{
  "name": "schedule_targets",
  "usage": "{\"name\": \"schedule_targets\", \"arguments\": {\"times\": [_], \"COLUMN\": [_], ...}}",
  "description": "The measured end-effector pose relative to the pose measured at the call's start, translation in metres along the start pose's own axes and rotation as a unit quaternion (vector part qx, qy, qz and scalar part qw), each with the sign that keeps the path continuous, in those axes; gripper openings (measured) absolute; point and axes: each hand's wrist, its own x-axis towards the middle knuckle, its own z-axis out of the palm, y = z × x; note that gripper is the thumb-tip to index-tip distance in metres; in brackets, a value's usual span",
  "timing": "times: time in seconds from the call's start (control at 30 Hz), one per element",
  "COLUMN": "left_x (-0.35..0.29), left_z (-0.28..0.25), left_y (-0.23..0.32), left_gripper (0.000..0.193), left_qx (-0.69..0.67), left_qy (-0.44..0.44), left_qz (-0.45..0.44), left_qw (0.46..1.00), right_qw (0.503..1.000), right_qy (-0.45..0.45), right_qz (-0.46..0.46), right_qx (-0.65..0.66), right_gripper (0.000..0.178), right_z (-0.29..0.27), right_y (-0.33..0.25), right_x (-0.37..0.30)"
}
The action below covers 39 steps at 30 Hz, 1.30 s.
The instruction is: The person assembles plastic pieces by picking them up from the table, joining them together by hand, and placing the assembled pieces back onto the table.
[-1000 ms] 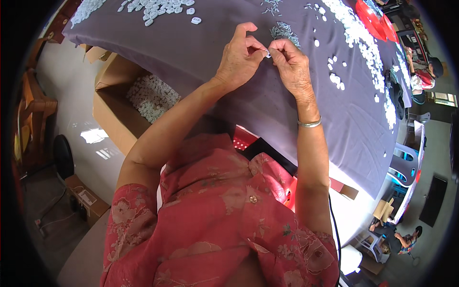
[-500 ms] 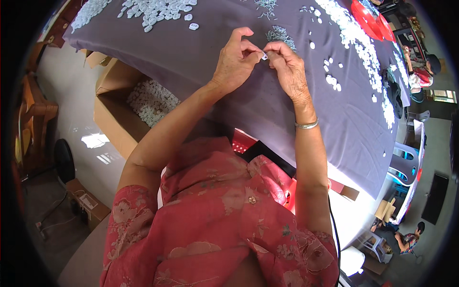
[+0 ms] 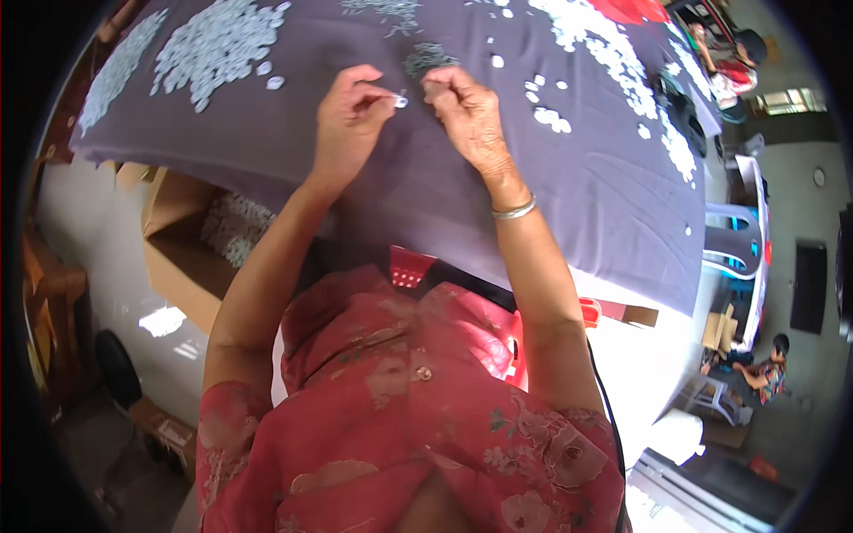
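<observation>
Between the thumb and index finger of my left hand (image 3: 351, 124) is a small white plastic piece (image 3: 402, 101), pinched above the dark tablecloth. My right hand (image 3: 469, 115), with a bangle on its wrist, is a short way to the right of it. Its thumb and fingertips are pressed together beside a small pile of thin grey-green pins (image 3: 428, 55); what lies between them, if anything, is too small to make out. More pins (image 3: 382, 11) are spread farther back. A few loose white pieces (image 3: 551, 119) lie to the right of my right hand.
A large heap of white pieces (image 3: 218, 49) covers the table's far left, another band (image 3: 613, 67) the right. Below the left edge stands a cardboard box (image 3: 178, 275) with white pieces inside. A red tray (image 3: 633, 9) is at the back; a person (image 3: 762, 373) sits far right.
My hands have come apart; they were together at the white piece, which stays in my left hand. My right hand is now near the pins. The whole view has shifted.
</observation>
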Motion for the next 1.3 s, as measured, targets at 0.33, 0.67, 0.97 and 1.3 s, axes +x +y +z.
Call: {"name": "schedule_targets", "arguments": {"times": [0.33,0.67,0.97,1.3], "left_x": [0.002,-0.001,-0.001,-0.001], "left_z": [0.003,0.007,0.005,0.006], "left_y": [0.002,0.003,0.003,0.005], "left_gripper": [0.027,0.019,0.016,0.023], "left_qx": [-0.002,0.013,0.021,0.005], "left_qy": [-0.015,-0.042,-0.044,-0.049], "left_qz": [-0.037,-0.031,-0.026,-0.014], "left_qw": [0.999,0.999,0.998,0.999], "right_qw": [0.979,0.926,0.906,0.987], "right_qy": [0.112,0.067,0.088,0.123], "right_qz": [0.068,0.041,-0.01,0.023], "right_qx": [-0.156,-0.37,-0.413,-0.101], "right_gripper": [0.011,0.014,0.014,0.006], "right_z": [-0.183,-0.183,-0.169,-0.146], "right_y": [-0.001,0.019,0.024,0.013], "right_x": [-0.003,-0.031,-0.033,-0.03]}}
